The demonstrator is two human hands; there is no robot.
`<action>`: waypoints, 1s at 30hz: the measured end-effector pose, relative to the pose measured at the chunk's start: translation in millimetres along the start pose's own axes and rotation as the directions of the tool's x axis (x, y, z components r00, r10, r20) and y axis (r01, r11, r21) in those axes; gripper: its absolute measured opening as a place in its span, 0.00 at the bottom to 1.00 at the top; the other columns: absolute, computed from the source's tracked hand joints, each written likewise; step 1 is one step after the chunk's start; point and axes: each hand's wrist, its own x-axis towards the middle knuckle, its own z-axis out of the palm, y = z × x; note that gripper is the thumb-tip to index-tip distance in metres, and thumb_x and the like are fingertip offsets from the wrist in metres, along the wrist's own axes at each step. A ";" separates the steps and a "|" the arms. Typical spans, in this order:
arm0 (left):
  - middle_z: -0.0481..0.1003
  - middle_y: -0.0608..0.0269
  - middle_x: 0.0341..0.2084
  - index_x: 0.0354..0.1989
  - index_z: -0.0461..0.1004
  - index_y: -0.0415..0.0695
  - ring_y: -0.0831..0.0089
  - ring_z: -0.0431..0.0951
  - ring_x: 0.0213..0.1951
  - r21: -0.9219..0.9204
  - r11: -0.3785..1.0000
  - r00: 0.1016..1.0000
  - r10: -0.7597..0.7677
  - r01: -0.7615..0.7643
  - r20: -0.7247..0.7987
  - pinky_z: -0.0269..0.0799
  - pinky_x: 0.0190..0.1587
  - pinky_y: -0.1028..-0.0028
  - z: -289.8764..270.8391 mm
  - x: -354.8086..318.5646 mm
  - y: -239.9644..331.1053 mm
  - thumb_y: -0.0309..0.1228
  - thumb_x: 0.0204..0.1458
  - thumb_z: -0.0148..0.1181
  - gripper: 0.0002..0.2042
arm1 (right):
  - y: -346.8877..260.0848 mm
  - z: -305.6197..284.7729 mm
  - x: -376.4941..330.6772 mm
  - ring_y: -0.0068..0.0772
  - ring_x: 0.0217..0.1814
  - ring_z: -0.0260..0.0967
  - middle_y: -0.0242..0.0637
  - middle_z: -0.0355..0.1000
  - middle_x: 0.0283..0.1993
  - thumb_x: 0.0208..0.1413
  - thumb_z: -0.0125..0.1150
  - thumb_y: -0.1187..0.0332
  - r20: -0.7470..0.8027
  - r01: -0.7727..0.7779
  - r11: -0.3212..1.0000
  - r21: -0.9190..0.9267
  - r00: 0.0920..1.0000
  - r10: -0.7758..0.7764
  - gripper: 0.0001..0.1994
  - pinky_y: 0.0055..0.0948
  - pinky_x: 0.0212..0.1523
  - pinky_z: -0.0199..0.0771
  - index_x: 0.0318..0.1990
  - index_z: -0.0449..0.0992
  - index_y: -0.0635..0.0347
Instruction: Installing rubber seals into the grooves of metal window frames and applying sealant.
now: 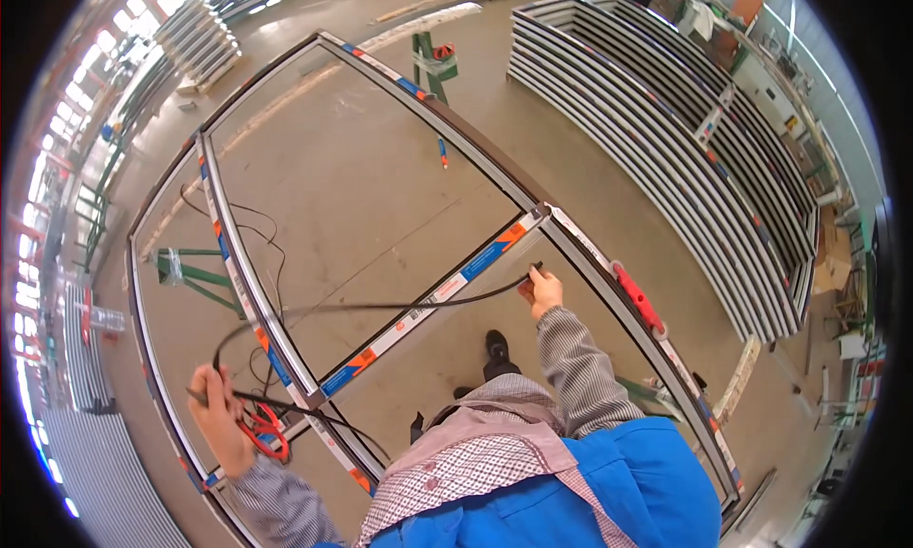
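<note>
A long black rubber seal strip [390, 306] stretches between my two hands above a large window frame [221, 201]. My right hand [542, 289] is closed, pinching the strip close to its end, over the frame's right opening. My left hand [221, 410] is closed around the strip farther along, past the frame's left crossbar. Red-handled scissors [266, 432] are also at my left hand, their loops beside the palm; their blades are mostly hidden. More black strip hangs in loops below the left side of the frame.
A red-handled tool [637, 301] lies on the frame's right bar. Green trestles [435, 65] stand under the frame. To the right is a big stack of frames [656, 158]. Metal profiles [100, 467] lie at lower left. My foot [496, 346] shows through the frame.
</note>
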 end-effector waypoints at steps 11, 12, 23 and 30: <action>0.56 0.74 0.13 0.28 0.65 0.42 0.90 0.49 0.11 0.055 0.991 0.992 -0.121 0.119 0.034 0.44 0.12 0.86 2.0 -21.1 -7.6 0.36 0.58 0.45 0.11 | -1.2 22.1 65.3 0.23 0.16 0.63 0.34 0.68 0.19 0.53 0.54 0.66 -0.189 0.204 0.950 -0.238 0.949 -0.251 0.10 0.23 0.16 0.63 0.30 0.72 0.65; 0.56 0.74 0.13 0.28 0.65 0.42 0.90 0.49 0.11 0.062 0.991 0.992 -0.120 0.118 0.038 0.44 0.12 0.86 4.5 -20.7 -5.5 0.36 0.58 0.45 0.11 | 0.5 21.8 69.0 0.22 0.15 0.62 0.33 0.67 0.18 0.53 0.54 0.65 -0.177 0.221 0.941 -0.257 0.946 -0.271 0.10 0.22 0.15 0.62 0.30 0.73 0.65; 0.58 0.74 0.13 0.29 0.66 0.42 0.90 0.50 0.13 0.029 0.989 0.990 -0.143 0.142 0.018 0.45 0.14 0.88 17.4 -14.0 -2.1 0.33 0.57 0.47 0.08 | 3.1 34.9 68.7 0.30 0.27 0.67 0.34 0.70 0.31 0.55 0.50 0.57 -0.191 0.044 0.998 -0.044 0.980 -0.051 0.16 0.32 0.27 0.66 0.44 0.70 0.59; 0.58 0.73 0.13 0.29 0.64 0.43 0.89 0.51 0.12 0.065 0.986 0.984 -0.161 0.156 0.080 0.47 0.13 0.87 17.1 -13.7 -3.8 0.36 0.58 0.46 0.10 | 7.5 43.4 89.4 0.31 0.30 0.66 0.34 0.70 0.32 0.56 0.47 0.54 -0.223 0.019 0.978 0.207 0.974 0.028 0.19 0.35 0.27 0.66 0.45 0.70 0.59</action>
